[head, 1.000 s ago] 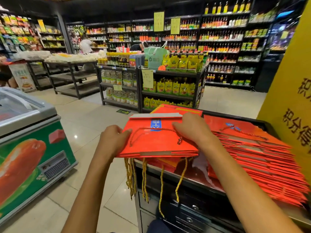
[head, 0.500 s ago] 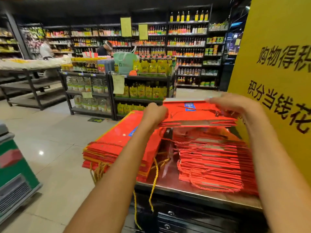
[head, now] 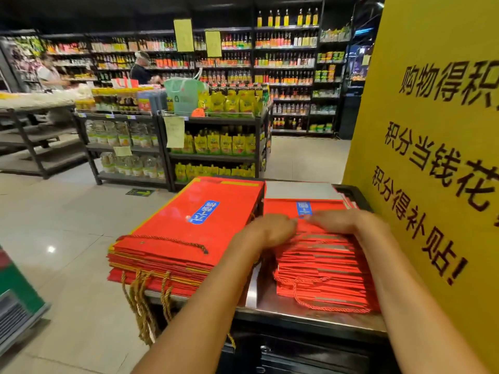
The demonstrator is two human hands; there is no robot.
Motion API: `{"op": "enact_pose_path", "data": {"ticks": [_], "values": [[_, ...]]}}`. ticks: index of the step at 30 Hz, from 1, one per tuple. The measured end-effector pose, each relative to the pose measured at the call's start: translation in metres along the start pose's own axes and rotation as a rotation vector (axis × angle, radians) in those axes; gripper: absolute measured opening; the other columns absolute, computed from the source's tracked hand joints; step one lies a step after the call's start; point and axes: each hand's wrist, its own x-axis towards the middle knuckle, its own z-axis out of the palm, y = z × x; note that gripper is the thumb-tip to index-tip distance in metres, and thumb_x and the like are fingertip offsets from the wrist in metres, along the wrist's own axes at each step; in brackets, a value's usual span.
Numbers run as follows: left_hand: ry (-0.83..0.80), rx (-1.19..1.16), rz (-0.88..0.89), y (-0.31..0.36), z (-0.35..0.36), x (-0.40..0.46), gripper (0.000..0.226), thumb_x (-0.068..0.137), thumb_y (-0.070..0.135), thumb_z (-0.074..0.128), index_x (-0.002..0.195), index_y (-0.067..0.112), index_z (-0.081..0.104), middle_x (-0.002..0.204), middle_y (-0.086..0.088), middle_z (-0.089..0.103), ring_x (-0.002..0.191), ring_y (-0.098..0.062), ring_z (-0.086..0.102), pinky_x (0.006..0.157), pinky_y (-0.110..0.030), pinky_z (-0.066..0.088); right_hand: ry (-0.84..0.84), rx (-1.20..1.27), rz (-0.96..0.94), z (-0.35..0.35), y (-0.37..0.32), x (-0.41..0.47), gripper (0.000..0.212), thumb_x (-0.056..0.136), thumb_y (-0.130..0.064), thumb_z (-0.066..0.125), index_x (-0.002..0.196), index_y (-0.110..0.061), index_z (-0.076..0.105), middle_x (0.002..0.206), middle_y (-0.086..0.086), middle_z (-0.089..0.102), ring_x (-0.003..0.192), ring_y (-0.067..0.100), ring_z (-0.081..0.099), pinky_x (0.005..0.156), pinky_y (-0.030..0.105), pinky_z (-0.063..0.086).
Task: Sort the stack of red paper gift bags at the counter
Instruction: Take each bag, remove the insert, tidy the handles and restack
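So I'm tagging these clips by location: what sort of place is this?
Most likely a supermarket: long shelves of bottles, a display rack of yellow pouches, and a yellow promotional sign beside the counter.

Light falls evenly from above, and the ceiling itself stays dark. A small bright glare spot sits on the pale floor tiles [head: 50, 249], well to the left of the left hand [head: 272, 230]. The steel counter [head: 297, 314] below both hands shows a dull sheen. Both hands look slightly smeared by motion, the right hand [head: 340, 220] most at its fingertips. Far beyond the hands the shelves [head: 283, 66] are soft and grainy. Straight lines bow towards the frame's edges.
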Motion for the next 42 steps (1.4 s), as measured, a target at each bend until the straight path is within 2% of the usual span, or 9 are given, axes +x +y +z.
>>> {"op": "enact_pose_path", "data": {"ticks": [4,10,15,19,24,28,35,38,42], "values": [[0.028,-0.098,-0.072,-0.007,0.024,-0.006,0.042,0.110,0.016,0.025,0.126,-0.004,0.058,0.138,-0.030,0.055,0.127,-0.041,0.054,0.105,-0.042,0.041,0.030,-0.034,0.070,0.028,0.014,0.017,0.058,0.105,-0.057,0.035,0.156,-0.028,0.039,0.162,0.010,0.038,0.148,0.029,0.038,0.124,0.043,0.025],[0.041,0.012,0.004,-0.004,0.013,-0.016,0.052,0.110,0.033,0.021,0.130,0.005,0.060,0.142,-0.024,0.056,0.128,-0.038,0.053,0.105,-0.040,0.042,0.059,-0.022,0.068,0.007,-0.004,-0.010,0.052,0.107,-0.051,0.038,0.150,-0.023,0.047,0.159,0.006,0.044,0.143,0.025,0.044,0.118,0.035,0.031],[0.273,-0.106,0.117,0.007,-0.013,-0.039,0.054,0.110,0.047,0.027,0.111,0.011,0.068,0.123,-0.020,0.068,0.116,-0.036,0.060,0.099,-0.043,0.046,0.421,-0.148,0.055,-0.024,-0.017,-0.040,0.052,0.097,-0.069,0.041,0.133,-0.037,0.061,0.144,0.004,0.060,0.131,0.029,0.055,0.109,0.045,0.043],[0.437,-0.009,0.147,-0.008,-0.034,-0.069,0.044,0.103,0.044,0.037,0.113,0.015,0.069,0.114,-0.012,0.071,0.107,-0.032,0.063,0.089,-0.044,0.051,0.568,-0.107,-0.201,-0.031,-0.045,-0.057,0.040,0.098,-0.060,0.049,0.120,-0.033,0.069,0.126,-0.002,0.070,0.115,0.024,0.062,0.095,0.043,0.052],[0.442,0.253,-0.075,-0.081,-0.046,-0.120,0.036,0.100,0.037,0.050,0.123,0.017,0.069,0.125,-0.009,0.067,0.116,-0.032,0.062,0.096,-0.042,0.050,0.495,-0.147,-0.525,-0.003,-0.112,-0.058,0.034,0.100,-0.053,0.052,0.120,-0.032,0.070,0.123,-0.008,0.070,0.114,0.018,0.063,0.095,0.044,0.051],[0.490,0.292,-0.241,-0.136,-0.047,-0.159,0.043,0.098,0.046,0.039,0.113,0.020,0.071,0.115,-0.006,0.067,0.109,-0.030,0.063,0.094,-0.044,0.048,0.433,-0.220,-0.660,0.028,-0.161,-0.043,0.038,0.100,-0.050,0.052,0.123,-0.027,0.070,0.124,-0.003,0.071,0.116,0.022,0.063,0.093,0.040,0.050],[0.593,0.174,-0.174,-0.148,-0.029,-0.197,0.034,0.108,0.037,0.042,0.128,0.024,0.065,0.128,0.004,0.065,0.117,-0.020,0.061,0.094,-0.038,0.049,0.287,-0.247,-0.731,0.055,-0.205,-0.037,0.049,0.095,-0.068,0.046,0.127,-0.035,0.062,0.117,-0.005,0.071,0.108,0.021,0.064,0.086,0.043,0.054],[0.670,0.122,-0.154,-0.156,-0.022,-0.212,0.036,0.105,0.029,0.051,0.139,0.019,0.059,0.142,0.003,0.055,0.132,-0.016,0.049,0.106,-0.032,0.040,0.296,-0.246,-0.782,0.064,-0.203,-0.039,0.026,0.098,-0.049,0.057,0.118,-0.037,0.067,0.107,-0.008,0.070,0.100,0.018,0.063,0.081,0.042,0.053],[0.820,0.107,-0.129,-0.173,-0.014,-0.232,0.024,0.101,0.034,0.060,0.120,0.022,0.069,0.129,0.009,0.055,0.125,-0.006,0.042,0.098,-0.025,0.041,0.353,-0.214,-0.766,0.061,-0.200,-0.045,0.016,0.090,-0.020,0.059,0.100,-0.028,0.068,0.088,-0.010,0.060,0.088,0.019,0.057,0.070,0.036,0.047]]}}
